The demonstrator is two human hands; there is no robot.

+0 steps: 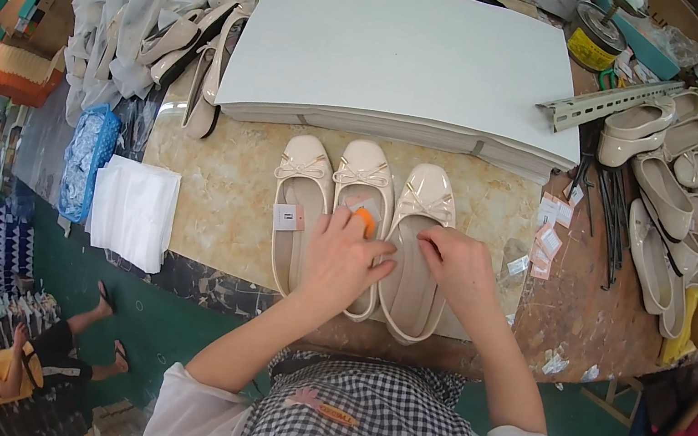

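Three cream patent ballet flats with bows lie side by side on the table in front of me, toes pointing away. My left hand (347, 253) is over the middle flat (364, 163), fingers bent but apart, thumb toward the right flat. Something orange (364, 221) shows at one of its fingertips; I cannot tell whether it is worn or held. My right hand (456, 271) is above the right flat (428, 192), its thumb and forefinger closed together; anything between them is too small to see. On the left flat (304, 160) sits a small label (286, 217).
Behind the shoes is a stack of white board (403, 61). More flats (684, 173) are heaped at right, beside black strips (612, 220) and loose labels (548, 242). White sheets (133, 214) and a blue basket (89, 161) lie left. Another person (19, 366) sits lower left.
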